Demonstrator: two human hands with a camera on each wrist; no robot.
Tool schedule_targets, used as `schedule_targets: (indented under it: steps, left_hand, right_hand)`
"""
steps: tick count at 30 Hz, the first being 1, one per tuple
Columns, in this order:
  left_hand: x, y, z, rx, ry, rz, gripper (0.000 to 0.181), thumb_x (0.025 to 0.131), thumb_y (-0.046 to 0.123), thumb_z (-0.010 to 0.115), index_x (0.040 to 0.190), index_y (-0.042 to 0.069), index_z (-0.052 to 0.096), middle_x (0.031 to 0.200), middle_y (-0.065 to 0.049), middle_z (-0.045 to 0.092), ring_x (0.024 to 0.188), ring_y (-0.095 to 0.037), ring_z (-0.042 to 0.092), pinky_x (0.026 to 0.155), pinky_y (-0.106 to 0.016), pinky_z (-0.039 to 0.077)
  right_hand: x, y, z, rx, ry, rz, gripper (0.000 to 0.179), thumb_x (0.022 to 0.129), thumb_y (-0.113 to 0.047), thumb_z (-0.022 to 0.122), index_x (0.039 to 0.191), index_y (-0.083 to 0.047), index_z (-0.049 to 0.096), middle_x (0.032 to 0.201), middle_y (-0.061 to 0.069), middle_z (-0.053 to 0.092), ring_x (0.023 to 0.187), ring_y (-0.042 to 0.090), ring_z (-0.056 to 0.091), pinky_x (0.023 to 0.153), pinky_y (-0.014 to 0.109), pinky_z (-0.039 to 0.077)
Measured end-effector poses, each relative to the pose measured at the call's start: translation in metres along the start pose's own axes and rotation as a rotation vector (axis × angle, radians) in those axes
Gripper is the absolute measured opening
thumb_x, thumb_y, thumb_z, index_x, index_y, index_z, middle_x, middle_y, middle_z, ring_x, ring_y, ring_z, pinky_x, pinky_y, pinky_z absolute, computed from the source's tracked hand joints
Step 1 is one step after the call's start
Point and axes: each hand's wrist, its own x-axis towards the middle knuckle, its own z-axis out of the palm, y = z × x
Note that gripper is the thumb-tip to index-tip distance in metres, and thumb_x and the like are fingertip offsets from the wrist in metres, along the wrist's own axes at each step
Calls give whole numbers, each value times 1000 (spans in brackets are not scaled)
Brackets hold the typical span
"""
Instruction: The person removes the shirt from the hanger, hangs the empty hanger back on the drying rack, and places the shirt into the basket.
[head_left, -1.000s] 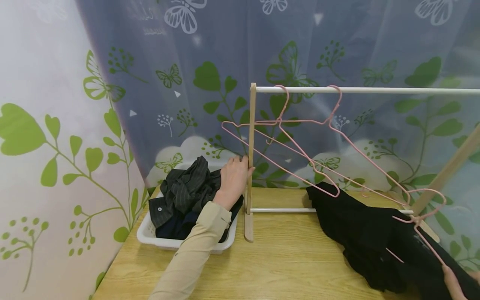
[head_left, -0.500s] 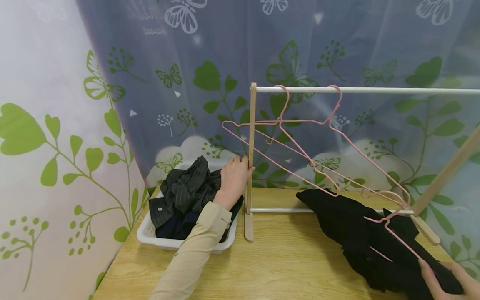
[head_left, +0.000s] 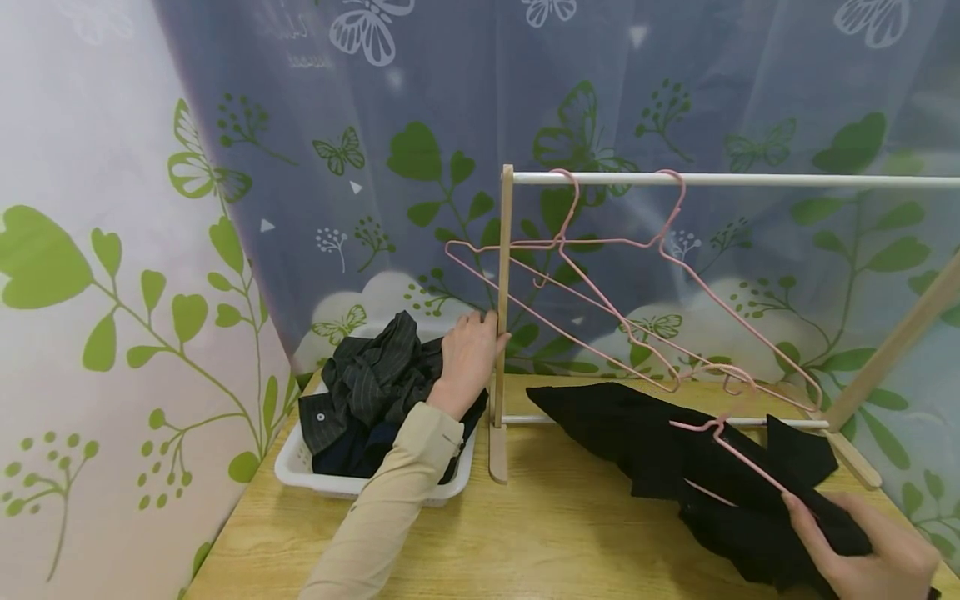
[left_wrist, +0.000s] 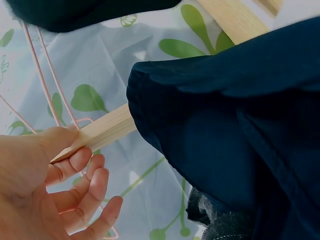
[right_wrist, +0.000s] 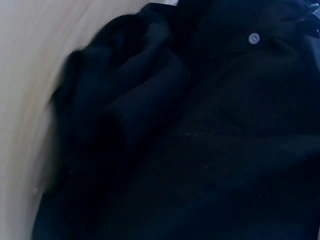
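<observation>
My left hand (head_left: 467, 362) grips the left wooden post (head_left: 506, 217) of a clothes rack. In the left wrist view its thumb and index finger pinch that post (left_wrist: 112, 125), the other fingers loosely curled. Over at the lower right, my right hand (head_left: 873, 542) holds a pink hanger (head_left: 752, 463) together with a black garment (head_left: 652, 437). The hanger's shoulder lies across the cloth and partly disappears into it. A light button (right_wrist: 254, 38) shows on the dark fabric in the right wrist view, where the right hand is hidden.
Two pink hangers (head_left: 621, 318) hang from the rack's white top rail (head_left: 750, 179). A white basket (head_left: 300, 478) heaped with dark clothes (head_left: 375, 375) stands left of the rack on the wooden table (head_left: 540, 542). A patterned curtain (head_left: 450, 83) closes off the back.
My right hand has moved left and into view, bringing the hanger and black garment toward the rack's middle. The left hand has stayed on the post.
</observation>
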Motion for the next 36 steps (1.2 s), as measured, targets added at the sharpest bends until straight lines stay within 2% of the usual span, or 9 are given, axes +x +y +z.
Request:
schedule_targets:
  steps: [1,2,8,17,22,27,30,33,36]
  left_hand:
    - [0,0,0,0,1,2,33,100,41,64,110,10,68,91,-10,66,75,-25,61,55,-34,52]
    - [0,0,0,0,2,3,33,100,41,63,110,10,68,91,-10,66,75,-25,61,55,-34,52]
    - [0,-2,0,17,25,29,32,100,42,64,107,11,69,91,-9,67,76,-24,62,56,-34,52]
    - [-5,-8,-3,126,151,132,31,99,42,65,101,11,70,94,-8,68,84,-23,66,65,-33,55]
    - [-14,-9,-22,-49,115,236,24,102,37,63,99,14,71,90,-3,64,77,-19,61,61,-31,51]
    - [-31,-10,-39,-346,-138,354,31,105,41,52,109,18,71,97,3,67,78,-11,62,66,-26,50]
    - [-43,-12,-45,-423,-256,375,33,105,44,51,118,19,69,104,4,68,80,-9,63,66,-25,49]
    - [-53,-15,-44,-440,-258,415,25,105,39,54,112,19,67,96,5,66,71,-8,58,61,-24,45]
    - [-60,-19,-42,-482,-166,442,13,104,28,58,105,19,67,88,6,64,65,-6,54,60,-25,42]
  right_hand:
    - [-2,-8,5,97,86,140,73,92,-60,64,68,10,66,54,21,56,39,9,42,69,3,31]
    - [-2,-10,6,98,77,167,74,91,-62,64,67,8,66,52,20,55,39,7,41,65,4,30]
    - [-1,-15,16,136,11,184,70,90,-64,63,71,3,69,54,18,60,39,3,46,53,11,35]
    - [4,-22,29,192,-10,218,65,89,-63,66,75,0,71,53,15,60,39,2,44,45,17,34]
    - [10,-24,33,188,-10,236,65,89,-63,65,75,0,71,59,16,64,41,3,48,49,14,36]
    - [17,-27,38,190,20,292,65,87,-62,68,78,2,70,60,21,63,43,-6,41,51,8,29]
    - [22,-29,41,180,14,313,64,87,-61,69,81,2,70,56,20,60,42,-8,34,46,11,24]
    - [27,-31,44,176,-9,317,58,87,-56,73,83,2,71,56,19,61,42,-8,33,44,13,25]
    - [30,-33,46,187,-64,326,48,88,-47,76,91,1,72,63,20,65,41,-9,29,43,14,23]
